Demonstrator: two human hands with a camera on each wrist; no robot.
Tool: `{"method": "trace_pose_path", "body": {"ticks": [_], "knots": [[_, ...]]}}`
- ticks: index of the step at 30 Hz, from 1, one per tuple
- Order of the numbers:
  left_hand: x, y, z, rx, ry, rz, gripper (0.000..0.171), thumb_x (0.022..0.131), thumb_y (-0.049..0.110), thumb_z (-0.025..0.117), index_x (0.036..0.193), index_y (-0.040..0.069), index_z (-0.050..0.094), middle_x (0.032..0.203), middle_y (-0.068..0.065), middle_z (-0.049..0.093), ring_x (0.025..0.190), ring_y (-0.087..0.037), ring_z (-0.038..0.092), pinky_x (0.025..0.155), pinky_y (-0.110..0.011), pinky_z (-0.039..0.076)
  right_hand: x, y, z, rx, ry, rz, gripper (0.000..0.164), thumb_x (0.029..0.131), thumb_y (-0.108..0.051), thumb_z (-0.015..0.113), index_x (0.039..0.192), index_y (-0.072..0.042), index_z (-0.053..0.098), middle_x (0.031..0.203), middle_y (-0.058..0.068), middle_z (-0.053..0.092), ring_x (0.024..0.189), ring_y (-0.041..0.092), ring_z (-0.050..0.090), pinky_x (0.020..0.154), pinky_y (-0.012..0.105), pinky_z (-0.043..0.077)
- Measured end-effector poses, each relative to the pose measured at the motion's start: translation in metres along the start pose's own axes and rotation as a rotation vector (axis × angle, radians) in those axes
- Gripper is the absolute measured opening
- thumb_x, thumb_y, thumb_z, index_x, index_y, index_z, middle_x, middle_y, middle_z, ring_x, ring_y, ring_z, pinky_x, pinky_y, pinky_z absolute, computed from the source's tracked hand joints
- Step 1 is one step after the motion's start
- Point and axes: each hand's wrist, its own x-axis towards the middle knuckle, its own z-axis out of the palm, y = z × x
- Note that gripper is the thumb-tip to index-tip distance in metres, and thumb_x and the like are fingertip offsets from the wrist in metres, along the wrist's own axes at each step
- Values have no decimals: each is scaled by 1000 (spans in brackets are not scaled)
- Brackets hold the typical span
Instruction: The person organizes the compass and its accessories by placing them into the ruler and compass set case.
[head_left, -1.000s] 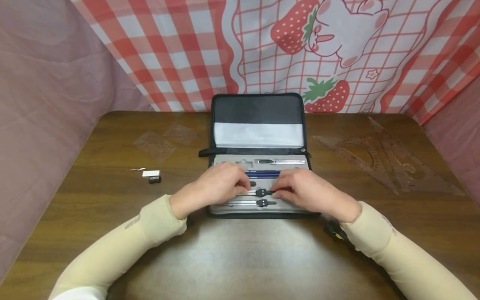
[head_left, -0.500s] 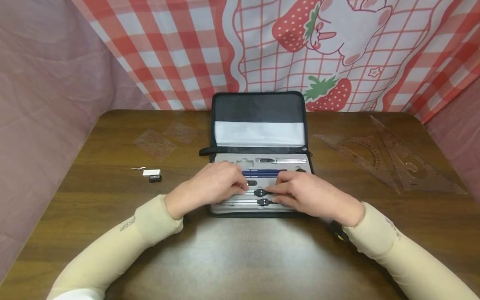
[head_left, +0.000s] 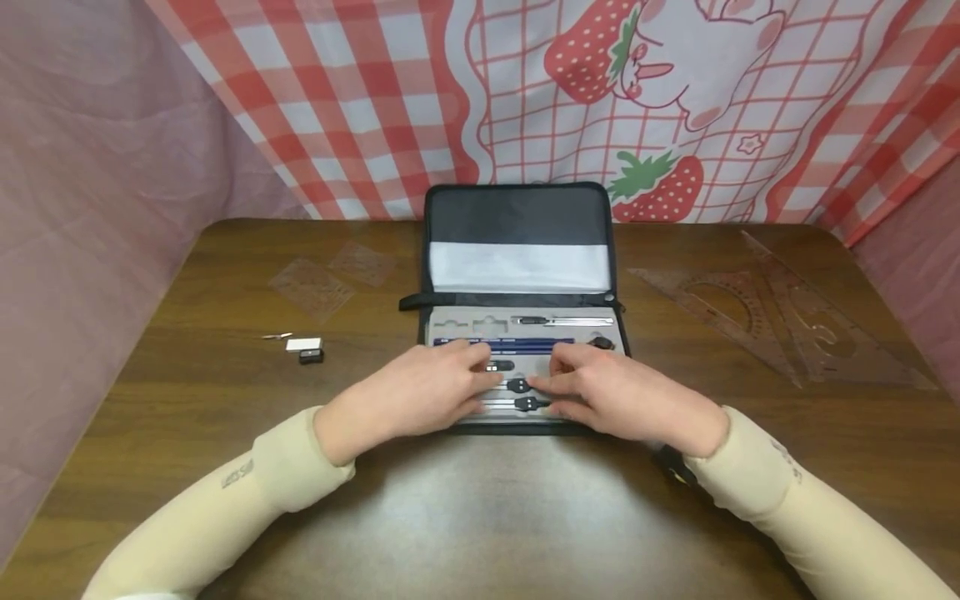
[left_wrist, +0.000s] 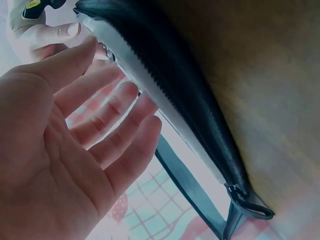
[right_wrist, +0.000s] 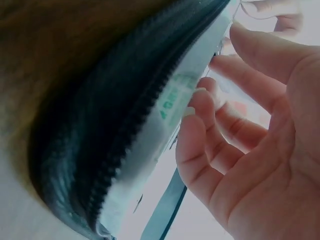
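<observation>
An unzipped black case [head_left: 517, 214] lies spread on the table, its grey foam tray [head_left: 551, 364] towards me. Two compasses with black heads, an upper compass [head_left: 519, 385] and a lower compass [head_left: 529, 404], lie side by side in the tray's slots. My left hand [head_left: 412, 392] covers their left ends, fingertips over the metal legs. From the other side, my right hand [head_left: 630, 398] reaches in, index finger at the upper compass's head and thumb at the lower one's. In the left wrist view, the fingers [left_wrist: 120, 140] are loosely extended along the tray's edge.
Blue pencils [head_left: 525, 346] and a slim metal instrument [head_left: 562, 321] sit higher in the tray. Left of the case are a white eraser [head_left: 303, 344], a black sharpener [head_left: 311, 357] and clear plastic templates [head_left: 311, 286]. Transparent set squares [head_left: 832, 329] lie at right.
My left hand has drawn back towards the near left, uncovering the pencils' left ends. My right fingertips have gone from the upper compass's end to spread across both compasses.
</observation>
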Motion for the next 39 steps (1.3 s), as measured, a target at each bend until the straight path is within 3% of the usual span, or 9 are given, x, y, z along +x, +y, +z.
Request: {"method": "trace_pose_path", "body": {"ticks": [3, 9, 17, 24, 30, 34, 37, 39], "knots": [[-2, 0, 1, 3, -29, -2, 44, 90, 46, 53, 128, 23, 57, 101, 3, 49, 83, -11, 46, 63, -27, 46, 1, -1, 1, -14, 3, -12, 41, 87, -40, 59, 126, -24, 58, 91, -12, 42, 72, 3, 42, 60, 20, 40], [-1, 2, 2, 29, -43, 2, 46, 90, 45, 52, 129, 21, 55, 99, 3, 44, 83, -13, 43, 65, -28, 44, 3, -2, 6, -56, 28, -37, 47, 88, -43, 58, 131, -27, 52, 88, -10, 39, 70, 6, 39, 59, 22, 38], [0, 7, 1, 38, -109, -24, 47, 93, 45, 47, 133, 22, 51, 113, -2, 43, 96, -17, 41, 73, -31, 47, 3, -4, 10, -84, 9, 1, 46, 88, -42, 57, 131, -25, 52, 85, -9, 36, 72, 8, 36, 59, 24, 36], [-4, 4, 1, 33, -110, -7, 49, 90, 47, 51, 134, 24, 50, 112, -1, 44, 92, -15, 41, 74, -30, 46, 3, -4, 8, -84, -10, -14, 52, 85, -48, 58, 132, -27, 51, 85, -9, 36, 73, 8, 37, 60, 23, 36], [-4, 2, 0, 10, -83, 9, 47, 88, 46, 54, 130, 24, 54, 111, -1, 44, 91, -14, 43, 73, -30, 46, 2, -1, 6, -39, 25, -40, 46, 83, -44, 63, 126, -30, 57, 85, -11, 37, 72, 5, 39, 60, 22, 39], [-8, -12, -2, -95, -75, 11, 37, 87, 43, 58, 119, 23, 62, 104, 5, 48, 87, -8, 45, 72, -26, 45, 1, -1, 7, -18, 17, -39, 47, 84, -42, 63, 128, -29, 56, 84, -10, 37, 71, 6, 38, 60, 22, 38], [-21, -36, -8, -171, -45, -67, 27, 86, 36, 63, 110, 23, 65, 100, 8, 52, 84, -5, 47, 73, -25, 45, 1, -2, 8, -5, 16, -36, 48, 84, -41, 62, 129, -28, 54, 83, -10, 36, 70, 7, 37, 60, 22, 38], [-35, -55, -12, -189, -20, -156, 21, 85, 31, 64, 104, 22, 67, 96, 8, 54, 82, -5, 49, 73, -27, 46, 1, -2, 9, 5, 17, -43, 48, 84, -40, 62, 130, -27, 53, 83, -11, 36, 71, 6, 37, 61, 22, 38]]}}
